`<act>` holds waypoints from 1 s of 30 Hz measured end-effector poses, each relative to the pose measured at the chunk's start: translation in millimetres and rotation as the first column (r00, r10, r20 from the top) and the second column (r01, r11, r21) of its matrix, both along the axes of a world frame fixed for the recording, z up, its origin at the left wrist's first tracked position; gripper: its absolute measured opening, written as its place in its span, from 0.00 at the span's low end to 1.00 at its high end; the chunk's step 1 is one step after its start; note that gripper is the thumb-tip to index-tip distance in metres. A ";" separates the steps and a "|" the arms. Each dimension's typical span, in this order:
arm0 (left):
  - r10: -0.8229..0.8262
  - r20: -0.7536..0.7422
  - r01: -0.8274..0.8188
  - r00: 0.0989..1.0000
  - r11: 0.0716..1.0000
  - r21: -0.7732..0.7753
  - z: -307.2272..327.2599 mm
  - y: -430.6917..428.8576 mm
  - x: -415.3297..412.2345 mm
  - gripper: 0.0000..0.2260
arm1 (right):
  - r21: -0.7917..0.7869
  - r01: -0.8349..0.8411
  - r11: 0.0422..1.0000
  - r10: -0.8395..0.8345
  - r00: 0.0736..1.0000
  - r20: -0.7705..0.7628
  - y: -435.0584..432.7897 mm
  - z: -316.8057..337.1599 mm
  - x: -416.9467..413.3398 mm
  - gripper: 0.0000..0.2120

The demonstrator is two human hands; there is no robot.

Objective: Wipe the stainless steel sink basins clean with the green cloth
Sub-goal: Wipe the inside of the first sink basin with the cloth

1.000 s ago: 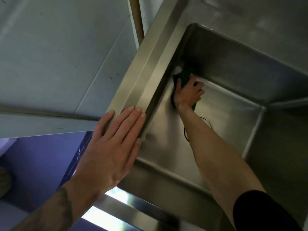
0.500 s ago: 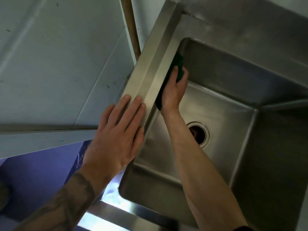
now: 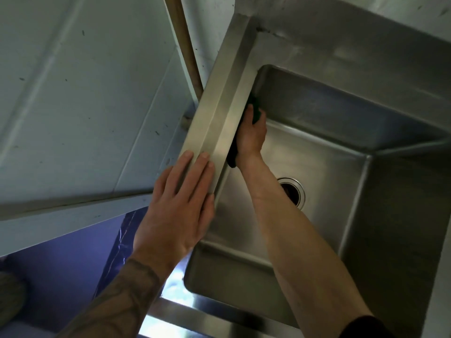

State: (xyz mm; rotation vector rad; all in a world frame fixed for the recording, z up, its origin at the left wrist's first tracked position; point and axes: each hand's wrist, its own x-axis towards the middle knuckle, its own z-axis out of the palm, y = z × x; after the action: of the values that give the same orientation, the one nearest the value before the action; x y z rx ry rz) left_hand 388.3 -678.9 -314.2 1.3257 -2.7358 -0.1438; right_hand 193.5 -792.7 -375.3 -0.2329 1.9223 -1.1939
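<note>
You are working the left wall of the sink basin (image 3: 317,167) — judging by the pose, this step is a wipe along that vertical face just under the rim (image 3: 219,123). To do it well, keep the cloth flat and pressed hard against the steel, run long overlapping strokes along the wall, and carry each one right into the far corner, where grime tends to sit. The basin floor and the drain (image 3: 292,191) look bare and dull; they probably want a pass afterwards.

Your right forearm reaches diagonally down into the basin, wrist straight, with the right hand (image 3: 251,135) turned so the palm faces the wall. Its fingers are pressed against the green cloth (image 3: 256,111), pinning it to the wall — only a dark edge shows above the fingertips and another below the heel of the hand.

Your left hand (image 3: 178,208) lies flat on the rim, fingers extended and holding nothing — a brace that steadies you as you lean in.
</note>
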 end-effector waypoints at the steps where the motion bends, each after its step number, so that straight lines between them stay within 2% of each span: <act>1: 0.000 0.000 0.000 1.000 1.000 0.001 0.6 -0.2 -0.2 0.25 | -0.016 -0.012 1.000 0.011 1.000 -0.026 2.4 2.1 1.2 0.19; 4: 0.007 -0.012 -0.007 1.000 1.000 0.005 2.7 -0.7 -1.4 0.25 | -0.134 -0.004 0.991 -0.012 0.993 -0.121 13.6 7.6 8.3 0.16; 6: 0.006 -0.016 -0.006 1.000 1.000 0.006 3.7 -0.4 -2.2 0.25 | -0.159 0.008 0.987 -0.031 0.989 -0.144 16.0 5.2 10.2 0.15; 10: 0.002 -0.012 -0.002 1.000 1.000 0.002 3.8 -0.8 -2.1 0.25 | 0.016 -0.015 1.000 0.015 1.000 -0.025 1.8 -8.3 1.3 0.17; 12: 0.004 -0.016 -0.004 1.000 1.000 0.001 4.1 -0.6 -2.1 0.25 | 0.055 -0.039 0.998 0.038 0.999 0.024 0.7 -8.2 -2.2 0.18; 19: 0.002 -0.011 -0.002 1.000 1.000 0.007 8.0 0.0 -3.7 0.25 | -0.168 -0.035 0.985 0.014 0.992 -0.129 29.5 5.0 12.3 0.12; 21: 0.006 -0.017 -0.006 1.000 1.000 0.010 7.9 0.2 -4.0 0.26 | -0.103 -0.050 0.993 0.038 0.993 -0.115 26.5 -5.2 10.3 0.13; 23: 0.011 -0.020 -0.011 1.000 1.000 0.010 7.9 0.1 -4.4 0.25 | 0.031 -0.079 0.996 0.079 0.997 0.003 22.2 -13.9 10.4 0.17; 25: 0.015 -0.036 -0.015 0.999 1.000 0.013 8.0 -0.3 -4.5 0.25 | 0.140 -0.113 0.984 0.107 0.993 0.051 24.8 -14.6 11.4 0.19; 30: 0.013 -0.041 -0.013 0.999 1.000 0.009 7.6 0.4 -4.6 0.24 | -0.079 -0.040 0.996 0.032 0.994 -0.107 46.1 6.0 26.8 0.10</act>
State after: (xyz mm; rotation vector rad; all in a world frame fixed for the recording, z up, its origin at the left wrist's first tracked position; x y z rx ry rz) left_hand 383.7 -678.6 -306.6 1.3276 -2.6953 -0.1803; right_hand 220.2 -746.6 -369.3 -0.3796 1.9542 -1.2594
